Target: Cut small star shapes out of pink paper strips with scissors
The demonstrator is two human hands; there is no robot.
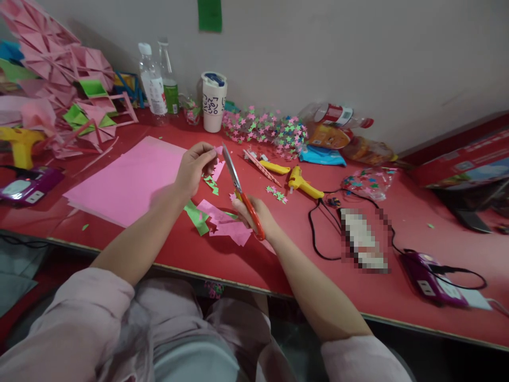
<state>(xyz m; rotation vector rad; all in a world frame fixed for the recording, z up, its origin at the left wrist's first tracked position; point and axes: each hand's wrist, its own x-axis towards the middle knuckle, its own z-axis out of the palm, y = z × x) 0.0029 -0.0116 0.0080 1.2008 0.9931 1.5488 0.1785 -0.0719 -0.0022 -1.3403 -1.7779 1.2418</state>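
Between its thumb and fingers, my left hand [196,167] pinches a small pink paper piece [218,150]. The scissors [249,209], with red handles, are held in my right hand [258,215]; their blades point up and away, the tips close beside the pink piece. Under and between my hands lie pink paper scraps [228,229] and green paper scraps [198,217] on the red table [238,265]. A stack of pink sheets [131,183] lies left of them, partly behind my left forearm.
Bottles [153,87], a white cup [213,103] and a star-covered decoration [264,127] line the wall. Right of my hands are a yellow glue gun [304,183], black cables and a purple power strip [431,278]. Pink folded paper shapes [47,48] are piled at the left.
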